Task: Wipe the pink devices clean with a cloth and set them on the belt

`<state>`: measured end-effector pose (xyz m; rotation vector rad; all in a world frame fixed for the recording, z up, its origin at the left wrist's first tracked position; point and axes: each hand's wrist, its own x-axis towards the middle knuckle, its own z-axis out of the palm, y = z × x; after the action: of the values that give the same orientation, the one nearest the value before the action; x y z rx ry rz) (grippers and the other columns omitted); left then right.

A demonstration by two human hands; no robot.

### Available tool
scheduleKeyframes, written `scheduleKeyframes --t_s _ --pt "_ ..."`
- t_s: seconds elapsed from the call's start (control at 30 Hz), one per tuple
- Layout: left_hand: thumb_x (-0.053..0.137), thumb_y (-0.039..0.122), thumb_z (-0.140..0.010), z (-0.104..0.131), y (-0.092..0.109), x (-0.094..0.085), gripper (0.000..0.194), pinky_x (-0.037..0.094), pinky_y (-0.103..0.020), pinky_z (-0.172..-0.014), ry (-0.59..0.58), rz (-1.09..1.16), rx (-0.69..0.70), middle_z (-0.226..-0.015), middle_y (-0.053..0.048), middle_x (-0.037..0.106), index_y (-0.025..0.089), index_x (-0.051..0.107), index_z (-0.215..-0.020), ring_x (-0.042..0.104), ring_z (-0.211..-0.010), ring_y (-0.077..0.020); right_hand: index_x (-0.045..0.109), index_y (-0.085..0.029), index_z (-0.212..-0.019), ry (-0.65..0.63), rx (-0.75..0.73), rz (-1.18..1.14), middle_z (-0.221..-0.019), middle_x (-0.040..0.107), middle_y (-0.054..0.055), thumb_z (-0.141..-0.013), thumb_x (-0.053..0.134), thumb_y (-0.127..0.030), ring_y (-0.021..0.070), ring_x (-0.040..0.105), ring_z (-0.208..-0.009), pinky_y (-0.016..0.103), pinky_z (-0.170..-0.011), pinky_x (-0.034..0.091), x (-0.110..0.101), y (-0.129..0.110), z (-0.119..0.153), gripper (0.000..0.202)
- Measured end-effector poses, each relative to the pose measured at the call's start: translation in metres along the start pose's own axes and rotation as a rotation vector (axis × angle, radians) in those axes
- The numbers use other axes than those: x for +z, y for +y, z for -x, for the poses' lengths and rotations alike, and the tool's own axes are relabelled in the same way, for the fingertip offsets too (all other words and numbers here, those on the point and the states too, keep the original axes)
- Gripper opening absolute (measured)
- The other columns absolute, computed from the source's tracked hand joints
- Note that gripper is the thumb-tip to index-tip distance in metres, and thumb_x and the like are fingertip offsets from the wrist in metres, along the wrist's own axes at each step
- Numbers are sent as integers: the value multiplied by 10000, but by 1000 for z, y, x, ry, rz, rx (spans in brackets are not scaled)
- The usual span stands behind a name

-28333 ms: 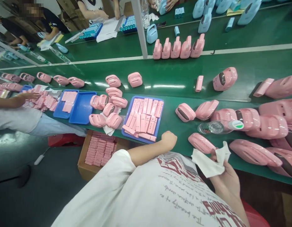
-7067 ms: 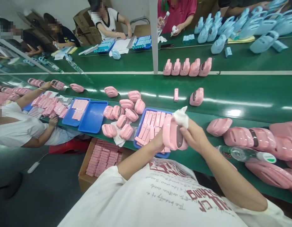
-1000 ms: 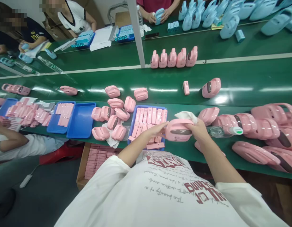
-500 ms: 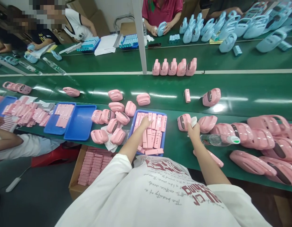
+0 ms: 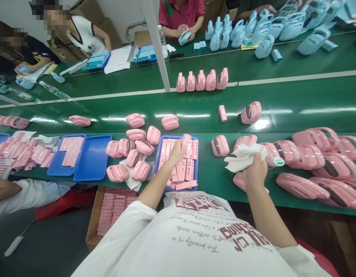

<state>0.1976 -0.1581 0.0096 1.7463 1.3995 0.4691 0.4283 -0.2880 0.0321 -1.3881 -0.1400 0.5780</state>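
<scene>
Head view: small pink rectangular plastic piece [image 5: 186,137] sits pinched in the left hand [image 5: 178,150], just above the far end of the blue plastic tray [image 5: 159,154] full of the same flat pink pieces. Judging by look, it is light, rigid and smooth, so somewhat slippery; best gripped across its long edges with fingertips, as done here. Left hand fingers are narrowed around it, thumb side hidden, so the exact contact cannot be told.

Right hand [image 5: 255,172] is closed on a crumpled white cloth wipe [image 5: 243,157], soft and limp, bunched above the fingers. It hovers over the green table [image 5: 218,184], near a rounded pink plastic casing with a dark oval window [image 5: 219,145] that stands free on the table, touched by neither hand.

Further out: a clear plastic water bottle with green-white cap [image 5: 277,161] lies on its side among more pink casings [image 5: 310,157] to the right. Left of the tray, a cluster of pink casings [image 5: 131,154] rests partly on white paper. Two more blue trays [image 5: 85,157] sit beyond, one partly stocked. An open cardboard box of pink pieces [image 5: 112,206] stands on the floor below the table edge. A row of five upright pink casings [image 5: 202,80] stands across the green conveyor belt [image 5: 281,100]; other people handle light blue casings [image 5: 247,30] on the far side.
</scene>
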Motion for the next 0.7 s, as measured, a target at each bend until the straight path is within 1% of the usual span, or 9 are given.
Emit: scheduleKeyframes --t_s 0.1,0.17,0.23,0.3,0.43,0.5,0.57,0.63,0.7 --pt "584 103 -729 25 31 21 432 472 -362 -855 -316 -315 70 -1093 -119 595 146 581 -1159 603 -968 -242 584 -146 -1003 52 19 -68 -961 635 42 -727 619 -476 151 620 -908 342 -888 509 -5 -12 8 431" --pt "558 19 -697 41 48 42 377 491 -395 -815 -466 -494 90 -1023 -163 629 94 641 -1058 632 -932 -280 593 -144 -981 46 20 -85 -927 639 38 -695 657 -478 159 620 -908 338 -859 520 -11 -18 13 444" --pt "506 -18 -720 53 61 66 326 499 -409 -813 -533 -602 102 -1002 -208 644 64 673 -987 636 -966 -305 605 -142 -959 27 5 -95 -888 643 32 -674 683 -497 163 619 -901 321 -824 528 -18 -22 17 461" --pt "508 -17 -736 59 69 92 314 508 -394 -820 -600 -688 107 -1009 -221 657 81 696 -966 634 -1007 -302 618 -142 -938 10 -19 -70 -863 645 28 -668 691 -520 159 621 -857 307 -774 535 -26 -25 21 470" --pt "593 -59 -645 53 71 133 315 539 -417 -773 -769 -809 76 -885 -199 703 92 734 -883 670 -918 -318 633 -149 -846 8 -64 13 -727 619 5 -673 689 -552 154 614 -786 296 -735 535 -38 -29 27 443" --pt "612 -85 -597 48 70 144 339 543 -458 -749 -824 -839 67 -878 -207 707 69 734 -873 673 -889 -347 632 -153 -810 6 -75 32 -675 599 -2 -677 687 -556 156 613 -783 296 -752 533 -41 -30 29 429" --pt "628 -87 -585 45 68 147 343 542 -475 -748 -850 -843 61 -900 -211 706 61 733 -876 667 -903 -360 630 -153 -796 7 -72 40 -663 598 -4 -681 687 -549 153 615 -774 297 -774 531 -43 -30 30 416" --pt "651 -45 -627 44 67 145 297 538 -462 -777 -856 -825 53 -926 -205 704 75 729 -887 659 -941 -340 630 -151 -798 16 -59 37 -667 607 -2 -680 691 -540 152 620 -767 299 -789 530 -44 -31 31 411" --pt "664 63 -722 45 65 141 216 526 -440 -831 -853 -801 41 -970 -177 699 91 710 -932 648 -985 -288 633 -149 -820 21 -42 30 -693 621 5 -684 688 -531 160 629 -792 305 -800 532 -45 -31 32 409"
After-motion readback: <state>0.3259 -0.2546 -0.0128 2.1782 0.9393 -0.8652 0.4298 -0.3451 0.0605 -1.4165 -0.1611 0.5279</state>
